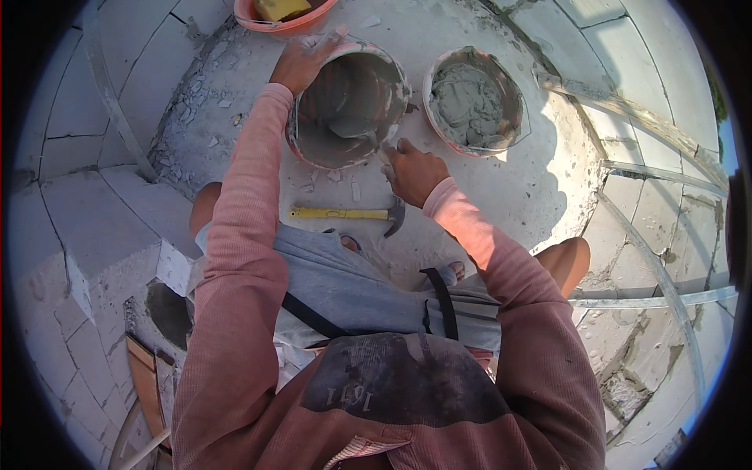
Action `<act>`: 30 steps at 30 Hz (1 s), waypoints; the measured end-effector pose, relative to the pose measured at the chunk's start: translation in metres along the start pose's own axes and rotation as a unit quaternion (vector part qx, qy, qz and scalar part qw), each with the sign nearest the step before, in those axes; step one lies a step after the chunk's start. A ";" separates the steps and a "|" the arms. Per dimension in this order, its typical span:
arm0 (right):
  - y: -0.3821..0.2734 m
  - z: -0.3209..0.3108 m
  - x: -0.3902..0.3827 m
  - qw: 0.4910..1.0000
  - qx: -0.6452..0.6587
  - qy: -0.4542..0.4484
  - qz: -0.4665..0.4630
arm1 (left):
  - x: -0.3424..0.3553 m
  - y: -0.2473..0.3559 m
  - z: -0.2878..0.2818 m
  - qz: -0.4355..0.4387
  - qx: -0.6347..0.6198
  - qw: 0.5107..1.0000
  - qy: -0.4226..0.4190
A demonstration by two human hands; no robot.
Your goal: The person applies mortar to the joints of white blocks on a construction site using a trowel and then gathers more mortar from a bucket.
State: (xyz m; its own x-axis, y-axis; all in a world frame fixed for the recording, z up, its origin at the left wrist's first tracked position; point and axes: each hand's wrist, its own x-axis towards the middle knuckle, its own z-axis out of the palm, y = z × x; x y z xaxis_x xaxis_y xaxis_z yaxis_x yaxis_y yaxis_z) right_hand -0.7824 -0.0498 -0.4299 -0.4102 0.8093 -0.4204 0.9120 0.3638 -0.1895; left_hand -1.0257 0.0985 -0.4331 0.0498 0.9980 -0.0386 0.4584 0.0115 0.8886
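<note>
A reddish bucket (294, 145) smeared with grey mortar stands in front of me, tilted a little. My left hand (305, 63) grips its rim at the upper left. My right hand (415, 169) is closed round the handle of a trowel at the bucket's near right side. The trowel's blade (352, 126) is inside the bucket, wet with grey mortar; most of the handle is hidden by my fingers. Between my knees and the bucket lies a claw hammer (345, 213) with a yellow handle, its head to the right.
To the right stands a second bucket (520, 138) full of grey mortar (474, 102). An orange basin (270, 27) with a yellow sponge (280, 8) is at the top. White block walls (149, 78) surround me; a wooden batten (627, 110) and metal strips lean at the right. Rubble litters the floor's left side.
</note>
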 end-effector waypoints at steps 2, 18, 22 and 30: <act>0.001 -0.006 -0.001 0.998 0.035 0.053 -0.002 | 0.004 -0.001 0.004 0.009 0.019 1.000 0.003; -0.004 -0.033 0.033 0.912 0.374 -0.166 0.027 | -0.008 0.007 0.015 0.007 -0.011 1.000 -0.001; 0.034 0.013 0.032 0.581 0.768 -0.262 0.058 | -0.002 0.001 0.016 -0.020 -0.056 0.996 0.065; 0.031 0.001 -0.063 0.450 0.889 -0.083 0.029 | -0.006 -0.084 -0.099 -0.226 0.074 0.932 0.272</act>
State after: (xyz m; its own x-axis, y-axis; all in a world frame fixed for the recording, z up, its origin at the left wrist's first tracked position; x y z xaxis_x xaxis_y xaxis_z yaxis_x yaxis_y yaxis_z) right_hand -0.7284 -0.0904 -0.4100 -0.5146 0.6938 -0.5038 -0.4586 -0.7192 -0.5220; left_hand -1.1525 0.0981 -0.4623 -0.6169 0.7778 -0.1205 0.4437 0.4701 0.7629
